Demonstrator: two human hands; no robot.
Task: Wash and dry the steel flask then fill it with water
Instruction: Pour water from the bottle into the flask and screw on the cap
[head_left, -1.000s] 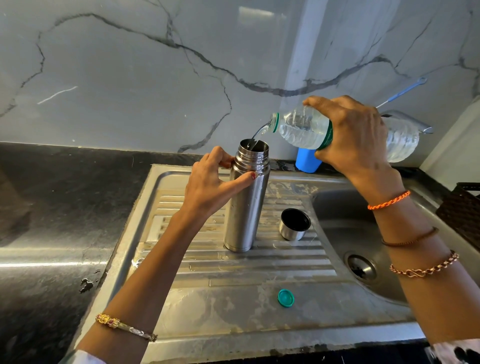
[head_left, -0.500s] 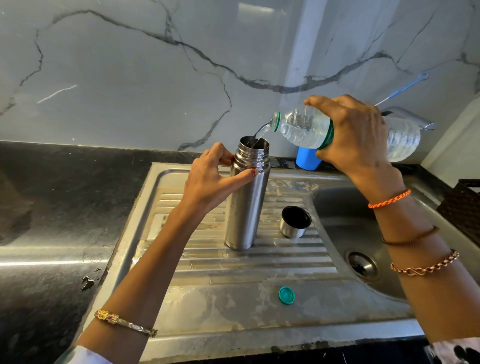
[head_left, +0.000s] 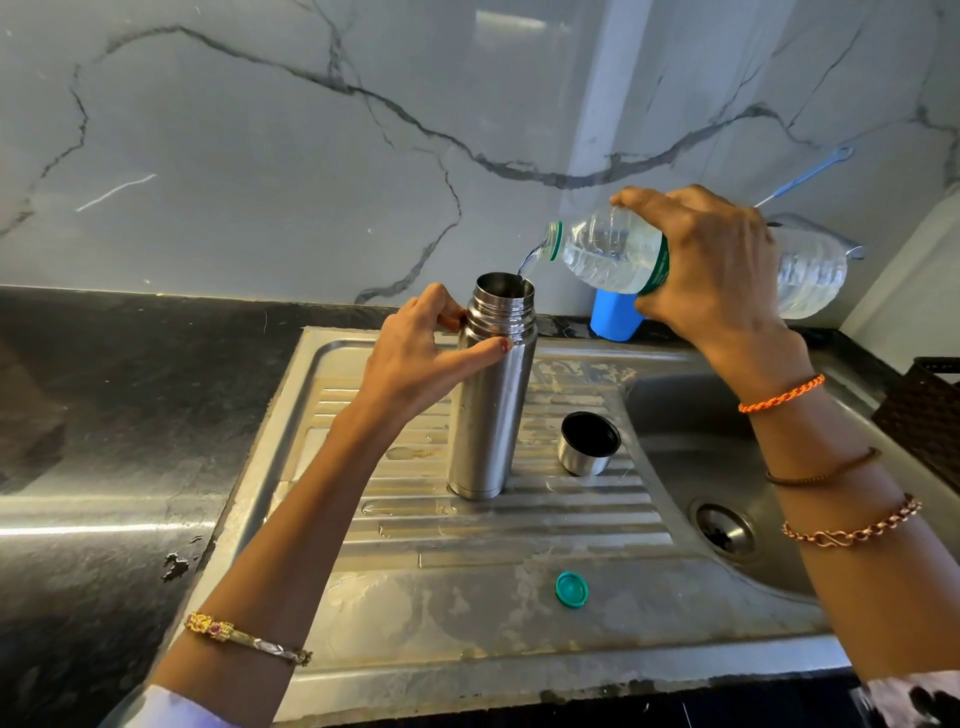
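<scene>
The steel flask (head_left: 491, 410) stands upright and uncapped on the ribbed drainboard (head_left: 467, 597) of the steel sink. My left hand (head_left: 421, 358) holds it just below the threaded neck, thumb across the front. My right hand (head_left: 711, 270) grips a clear plastic water bottle (head_left: 608, 254), tilted nearly flat with its mouth over the flask. A thin stream of water runs from the bottle into the flask's opening. The flask's steel cup lid (head_left: 588, 443) sits open side up to the flask's right.
A green bottle cap (head_left: 571, 588) lies on the front of the drainboard. The sink basin with its drain (head_left: 724, 530) is at the right. A blue cup (head_left: 613, 314) stands behind by the marble wall. Black counter (head_left: 104, 415) spreads left; a dark basket (head_left: 930, 410) sits far right.
Water keeps pouring from the bottle into the flask. Both hands, the flask and the bottle hold nearly the same places.
</scene>
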